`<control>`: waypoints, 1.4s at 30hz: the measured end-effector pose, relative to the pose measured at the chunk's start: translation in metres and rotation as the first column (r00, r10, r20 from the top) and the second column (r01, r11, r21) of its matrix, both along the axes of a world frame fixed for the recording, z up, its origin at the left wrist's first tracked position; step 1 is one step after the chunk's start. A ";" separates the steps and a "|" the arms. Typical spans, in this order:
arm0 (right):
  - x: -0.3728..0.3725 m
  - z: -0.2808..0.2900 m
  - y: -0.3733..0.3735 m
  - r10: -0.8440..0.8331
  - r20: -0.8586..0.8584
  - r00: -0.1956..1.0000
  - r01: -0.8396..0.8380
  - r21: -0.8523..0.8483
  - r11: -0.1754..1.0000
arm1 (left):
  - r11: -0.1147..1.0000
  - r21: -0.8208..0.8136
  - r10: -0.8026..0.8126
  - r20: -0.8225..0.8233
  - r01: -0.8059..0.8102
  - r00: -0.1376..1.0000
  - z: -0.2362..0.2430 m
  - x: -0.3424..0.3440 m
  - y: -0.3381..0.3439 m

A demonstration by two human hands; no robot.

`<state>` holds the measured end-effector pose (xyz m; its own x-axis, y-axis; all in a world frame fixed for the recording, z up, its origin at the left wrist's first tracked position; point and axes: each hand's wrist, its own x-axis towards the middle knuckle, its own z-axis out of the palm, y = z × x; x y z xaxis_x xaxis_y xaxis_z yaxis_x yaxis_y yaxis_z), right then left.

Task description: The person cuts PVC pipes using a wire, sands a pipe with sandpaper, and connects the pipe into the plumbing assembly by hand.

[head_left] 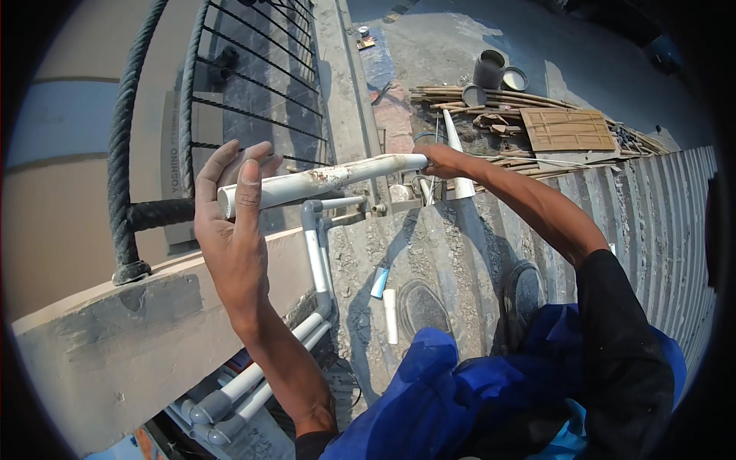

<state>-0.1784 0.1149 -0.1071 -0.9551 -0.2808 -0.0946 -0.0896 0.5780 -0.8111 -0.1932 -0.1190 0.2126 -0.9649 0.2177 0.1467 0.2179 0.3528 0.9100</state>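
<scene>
A white plastic pipe (322, 181) with brown stains runs across in front of me at chest height. Its near end lies between the thumb and fingers of my left hand (234, 241), the thumb on the near side and the fingertips upright behind. At the pipe's far end my right hand (443, 161) is wrapped round it, its fingers partly hidden. Below, on the dusty corrugated roof, lie a short white pipe piece (391, 316) and a small blue and white tube (379, 283), close to my shoe.
A black twisted-bar railing (126, 146) stands on a concrete ledge (115, 337) at left. Grey and white pipework (316, 253) runs along the ledge. Beyond the corrugated roof (598, 207) lie bamboo poles (529, 100), a brown panel (567, 129), buckets (489, 69) and a white pole (452, 138).
</scene>
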 end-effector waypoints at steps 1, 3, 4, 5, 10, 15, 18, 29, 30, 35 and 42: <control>-0.001 -0.005 -0.005 0.031 0.072 0.997 -0.029 -0.041 0.999 | 1.000 0.001 -0.002 0.015 0.002 1.000 -0.001 -0.003 0.006; -0.006 -0.003 -0.020 0.075 0.196 0.978 -0.067 -0.044 0.997 | 0.999 -0.041 -0.034 -0.006 0.034 0.999 0.000 -0.015 0.010; -0.009 -0.004 -0.028 0.081 0.197 0.977 -0.072 -0.050 0.996 | 0.998 -0.047 -0.029 -0.006 0.029 1.000 0.000 -0.021 0.012; -0.011 -0.008 -0.031 0.053 0.213 0.976 -0.043 -0.050 0.998 | 0.995 -0.091 -0.042 -0.041 0.039 0.998 -0.003 -0.028 0.017; -0.020 -0.010 -0.041 -0.050 0.286 0.957 0.090 -0.129 0.988 | 0.988 -0.119 -0.116 -0.137 0.100 0.984 -0.033 -0.053 0.037; -0.016 -0.016 -0.038 -0.123 0.107 0.987 0.133 -0.091 0.987 | 0.952 -0.253 -0.185 -0.019 0.174 0.983 -0.062 -0.057 0.033; -0.011 -0.026 -0.033 -0.102 0.027 0.994 0.105 -0.145 0.984 | 0.954 -0.190 -0.240 -0.014 0.233 0.971 -0.068 -0.054 0.030; -0.011 -0.058 0.001 0.146 0.157 0.977 -0.178 0.216 0.960 | 0.912 -0.365 0.011 0.482 0.189 0.876 -0.170 -0.049 -0.056; -0.012 -0.060 -0.003 0.148 0.160 0.976 -0.181 0.215 0.960 | 0.863 -0.449 -0.015 0.438 0.233 0.899 -0.173 -0.049 -0.056; -0.014 -0.078 -0.025 0.161 0.059 0.985 -0.169 0.158 0.973 | 0.624 -0.670 -0.108 0.437 0.403 0.893 -0.184 -0.055 -0.041; -0.033 -0.097 -0.070 0.181 0.160 0.970 -0.214 0.225 0.951 | 0.130 -0.740 -0.144 0.645 0.660 0.751 -0.197 -0.085 -0.043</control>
<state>-0.2112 0.0451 -0.2038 -0.8561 -0.4159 -0.3069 -0.1203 0.7378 -0.6642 -0.2781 -0.1622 0.0159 -0.5777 0.3107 -0.7548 0.4167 0.9074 0.0546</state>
